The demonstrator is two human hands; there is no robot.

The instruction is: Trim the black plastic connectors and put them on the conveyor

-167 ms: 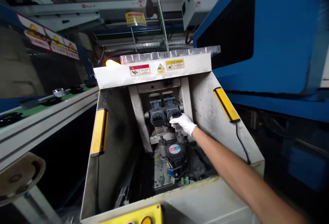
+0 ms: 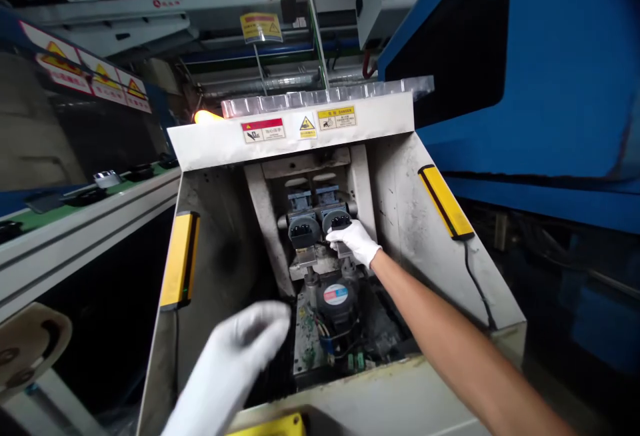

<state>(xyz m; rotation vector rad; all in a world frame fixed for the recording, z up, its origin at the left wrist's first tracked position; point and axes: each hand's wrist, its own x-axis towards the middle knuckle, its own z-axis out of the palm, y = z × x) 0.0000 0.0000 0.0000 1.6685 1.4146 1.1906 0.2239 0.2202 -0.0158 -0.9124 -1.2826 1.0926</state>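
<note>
My right hand (image 2: pixel 356 241), in a white glove, reaches into the machine with its fingers closed on a black plastic part (image 2: pixel 341 221) in the right round holder. Beside it, the left holder carries a matching black part (image 2: pixel 303 233) that no hand touches. My left hand (image 2: pixel 250 336), also gloved in white and blurred by motion, is at the front of the machine opening. Its thumb and fingers are apart, and nothing shows between them. Below the holders stands a black motor (image 2: pixel 336 303) with a round label.
Yellow light-curtain bars (image 2: pixel 181 259) line both sides of the housing. Clear plastic trays (image 2: pixel 325 96) lie on top, beside a lit orange lamp (image 2: pixel 207 117). A green conveyor belt (image 2: pixel 55 213) at left bears black parts. A yellow control box (image 2: pixel 273 427) is at the front edge.
My left hand has come into view from below, in front of the opening. My right hand stays at the right holder. The view has shifted slightly.
</note>
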